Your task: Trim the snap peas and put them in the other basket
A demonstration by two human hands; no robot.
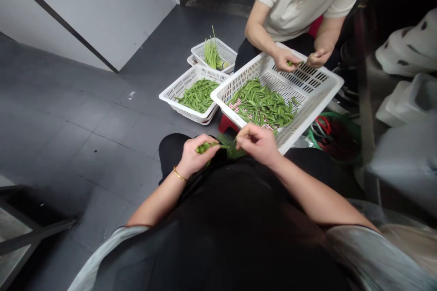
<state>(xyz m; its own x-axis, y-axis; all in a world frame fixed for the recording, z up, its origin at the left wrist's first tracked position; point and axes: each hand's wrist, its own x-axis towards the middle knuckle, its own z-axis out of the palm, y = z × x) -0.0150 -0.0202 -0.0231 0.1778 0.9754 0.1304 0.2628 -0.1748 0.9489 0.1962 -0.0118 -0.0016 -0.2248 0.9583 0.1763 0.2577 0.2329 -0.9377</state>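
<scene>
My left hand [200, 154], with a gold bracelet at the wrist, is closed around several green pea pods [204, 147]; one pod's tip sticks out to the right. Just across a small gap, my right hand [257, 143] is pinched, with a thin greenish bit at its fingertips too small to make out well. Beyond my right hand a large white basket [312, 111] holds a loose pile of green pods [266, 104]. A smaller white basket [170, 93] to its left holds more pods [199, 94].
Across the large basket, another person's hands [288, 60] hold a green pod. Behind the smaller basket, another white basket [230, 54] holds long green stalks [213, 54]. A red stool [227, 123] shows beneath the large basket. White containers [406, 100] stand at the right.
</scene>
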